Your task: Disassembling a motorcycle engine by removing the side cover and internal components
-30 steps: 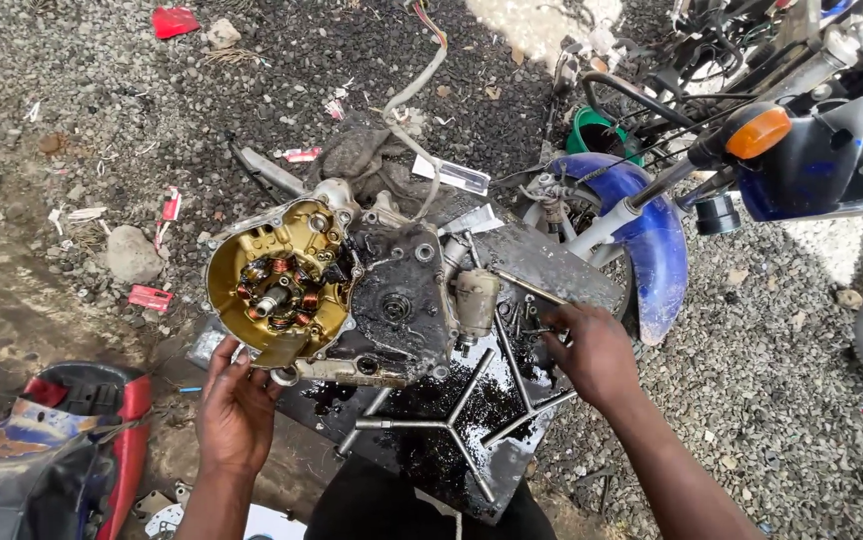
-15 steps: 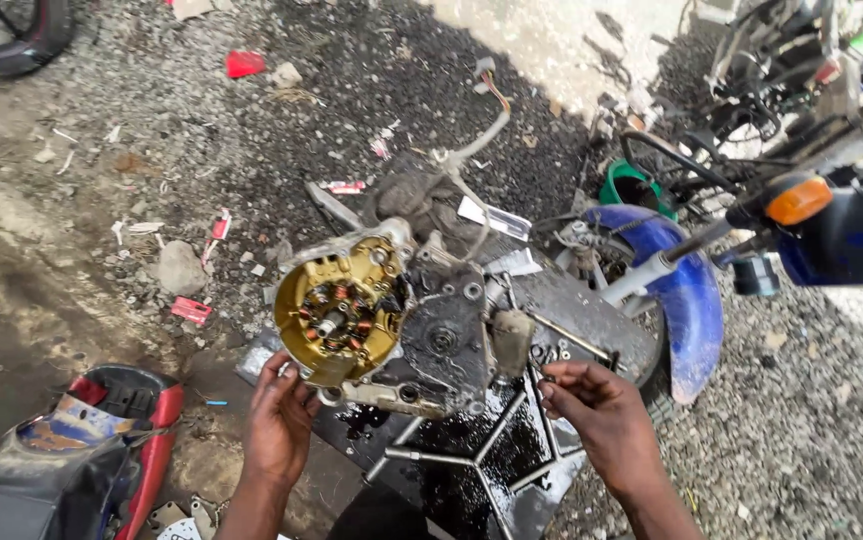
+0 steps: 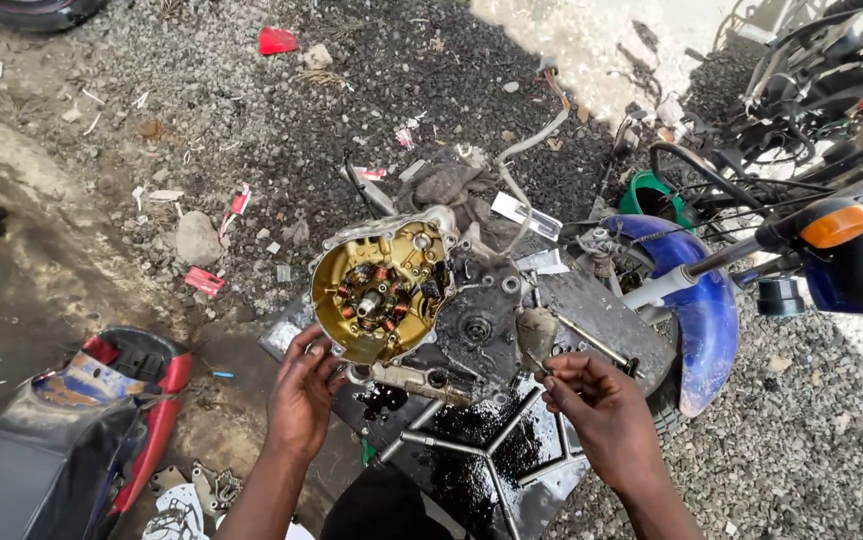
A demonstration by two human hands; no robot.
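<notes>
A greasy motorcycle engine block [image 3: 472,320] lies on the gravel over an oily metal sheet [image 3: 612,310]. Its round gold-coloured side cover [image 3: 377,290], with copper coils inside, stands tilted open at the engine's left. My left hand [image 3: 302,392] grips the lower edge of this cover. My right hand [image 3: 592,402] pinches a thin metal rod [image 3: 592,345] beside a dirty rounded part [image 3: 535,335] on the engine's right. A cross-shaped wrench [image 3: 472,440] lies in black oil below the engine.
A blue motorcycle fender [image 3: 707,320] and front wheel stand to the right, with an orange indicator [image 3: 837,225] and tangled cables above. A red and black seat piece [image 3: 82,420] lies at the lower left. A stone [image 3: 197,238] and red scraps dot the gravel.
The view has shifted closer and rightward. My left hand rose to grip the cover's lower edge. My right hand drew in toward the engine's right side, fingers pinched on the rod.
</notes>
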